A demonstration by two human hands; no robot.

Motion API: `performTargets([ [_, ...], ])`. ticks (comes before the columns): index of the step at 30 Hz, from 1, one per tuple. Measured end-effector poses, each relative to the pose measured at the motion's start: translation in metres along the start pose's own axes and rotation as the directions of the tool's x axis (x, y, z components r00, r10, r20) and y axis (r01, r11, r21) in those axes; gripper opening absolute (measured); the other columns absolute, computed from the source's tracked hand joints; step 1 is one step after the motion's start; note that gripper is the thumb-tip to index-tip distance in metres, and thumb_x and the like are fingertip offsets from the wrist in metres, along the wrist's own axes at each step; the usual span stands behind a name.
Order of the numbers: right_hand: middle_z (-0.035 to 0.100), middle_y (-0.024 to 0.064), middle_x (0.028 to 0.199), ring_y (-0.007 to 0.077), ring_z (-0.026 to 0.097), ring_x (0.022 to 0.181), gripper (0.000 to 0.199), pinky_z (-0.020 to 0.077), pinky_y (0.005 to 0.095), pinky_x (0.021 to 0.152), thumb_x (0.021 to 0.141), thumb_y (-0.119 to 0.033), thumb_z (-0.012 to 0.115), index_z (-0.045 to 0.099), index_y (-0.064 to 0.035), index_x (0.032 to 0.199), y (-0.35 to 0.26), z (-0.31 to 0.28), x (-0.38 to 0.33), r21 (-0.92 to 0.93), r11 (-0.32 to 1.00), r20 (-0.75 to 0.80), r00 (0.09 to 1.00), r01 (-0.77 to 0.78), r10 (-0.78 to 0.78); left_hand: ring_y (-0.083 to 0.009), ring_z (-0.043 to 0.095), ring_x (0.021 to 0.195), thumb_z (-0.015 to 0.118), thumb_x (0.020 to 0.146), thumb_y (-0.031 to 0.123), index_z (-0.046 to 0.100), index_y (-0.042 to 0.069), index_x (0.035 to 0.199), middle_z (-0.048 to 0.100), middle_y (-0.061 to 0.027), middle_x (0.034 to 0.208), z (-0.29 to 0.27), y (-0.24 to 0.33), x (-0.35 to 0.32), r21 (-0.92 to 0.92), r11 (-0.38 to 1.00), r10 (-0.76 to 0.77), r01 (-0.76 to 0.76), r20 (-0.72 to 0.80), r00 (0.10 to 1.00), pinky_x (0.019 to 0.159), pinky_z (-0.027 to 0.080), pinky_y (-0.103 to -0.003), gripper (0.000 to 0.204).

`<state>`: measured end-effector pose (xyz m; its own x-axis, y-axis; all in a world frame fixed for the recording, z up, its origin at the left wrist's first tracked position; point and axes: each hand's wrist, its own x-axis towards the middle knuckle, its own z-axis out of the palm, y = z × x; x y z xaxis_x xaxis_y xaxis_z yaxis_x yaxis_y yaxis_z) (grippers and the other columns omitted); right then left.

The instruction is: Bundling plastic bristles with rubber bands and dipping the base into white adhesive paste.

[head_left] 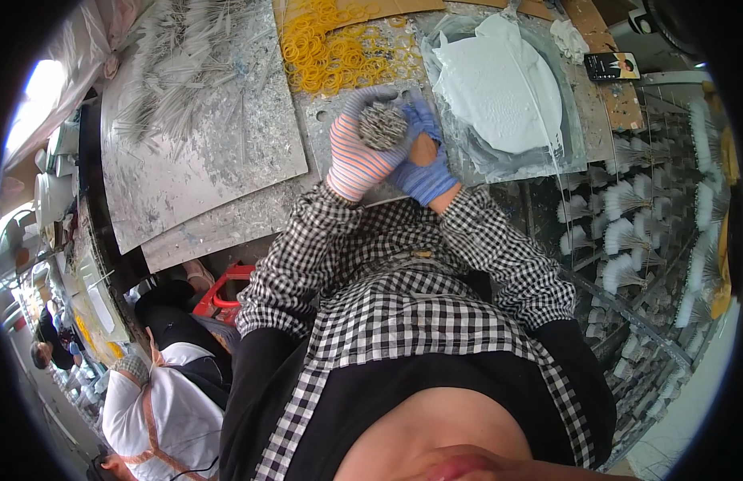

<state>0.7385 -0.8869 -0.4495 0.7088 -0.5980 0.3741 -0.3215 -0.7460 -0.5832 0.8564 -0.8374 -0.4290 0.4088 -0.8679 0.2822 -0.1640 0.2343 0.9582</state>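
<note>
Above the worktable's front edge, a round bundle of thin grey strands [382, 127] faces up with its packed ends showing. My left hand [355, 152], in a glove striped orange, white and grey, is wrapped round it from the left. My right hand [426, 164], in a blue glove with a brown patch at its middle, presses against the bundle's right side, its fingers partly hidden. Just right of it lies a tray [512, 167] spread with thick white paste [500, 88], a thin stick lying across. Yellow rubber bands [331, 52] are heaped beyond my hands.
Loose clear strands [183, 64] cover a grey board [203, 160] on the left. A phone [612, 66] and crumpled white cloth [569, 40] lie at far right. Racks of white-tufted bundles [624, 232] stand to my right. Another person [167, 393] sits low left, near a red stool [227, 289].
</note>
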Motion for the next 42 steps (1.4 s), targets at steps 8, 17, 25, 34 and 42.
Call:
performTargets([
  [8,0.056,0.0108,0.14,0.0305,0.042,0.141,0.064,0.0222,0.0482,0.123,0.09,-0.048,0.06,0.048,-0.0133,0.142,-0.001,-0.001,0.001,-0.402,0.915,0.16,0.986,0.017,0.052,-0.0139,0.067,0.092,0.074,0.078,-0.01,0.06,0.002,0.108,0.069,-0.0083,0.099,0.0,0.014,0.006,-0.036,0.999,-0.032,0.033,0.026,0.999,0.084,0.055,-0.029,0.035],
  [17,0.059,0.017,0.133,0.0321,0.051,0.13,0.063,0.0356,0.0463,0.114,0.081,-0.046,0.066,0.059,-0.006,0.13,0.013,-0.065,0.016,-0.403,0.908,0.286,0.958,0.118,0.002,-0.02,0.073,0.081,0.084,0.071,0.009,0.064,0.006,0.104,0.073,-0.0101,0.089,0.009,-0.006,0.006,0.015,0.998,0.056,-0.055,-0.076,0.996,0.076,0.058,-0.033,0.038],
  [25,0.062,0.0144,0.131,0.0322,0.055,0.125,0.066,0.0417,0.0441,0.11,0.092,-0.058,0.061,0.06,-0.0061,0.133,-0.067,-0.071,0.12,0.078,0.856,0.211,0.831,0.51,-0.515,-0.0218,0.071,0.086,0.078,0.078,0.005,0.063,0.007,0.11,0.072,-0.0121,0.095,0.009,-0.022,-0.001,-0.076,0.991,0.116,-0.108,0.119,0.986,0.083,0.057,-0.035,0.036],
  [34,0.065,0.0091,0.124,0.0266,0.06,0.116,0.068,0.0484,0.0415,0.104,0.084,-0.07,0.063,0.068,-0.0154,0.125,-0.059,-0.027,0.146,0.113,0.802,0.403,0.711,0.587,-0.577,-0.0203,0.069,0.092,0.075,0.08,0.0,0.063,0.006,0.112,0.071,-0.0125,0.097,-0.004,-0.015,0.017,-0.446,0.878,-0.202,0.173,-0.018,0.979,0.089,0.055,-0.036,0.035],
  [42,0.068,0.0102,0.112,0.0293,0.062,0.107,0.061,0.0481,0.042,0.099,0.086,-0.062,0.065,0.069,-0.0143,0.124,-0.058,-0.041,0.129,0.209,0.754,0.321,0.685,0.622,-0.654,-0.0191,0.067,0.097,0.072,0.081,-0.004,0.062,0.006,0.113,0.07,-0.0127,0.1,0.03,0.009,0.003,-0.747,0.592,-0.448,0.303,0.008,0.894,0.093,0.053,-0.036,0.034],
])
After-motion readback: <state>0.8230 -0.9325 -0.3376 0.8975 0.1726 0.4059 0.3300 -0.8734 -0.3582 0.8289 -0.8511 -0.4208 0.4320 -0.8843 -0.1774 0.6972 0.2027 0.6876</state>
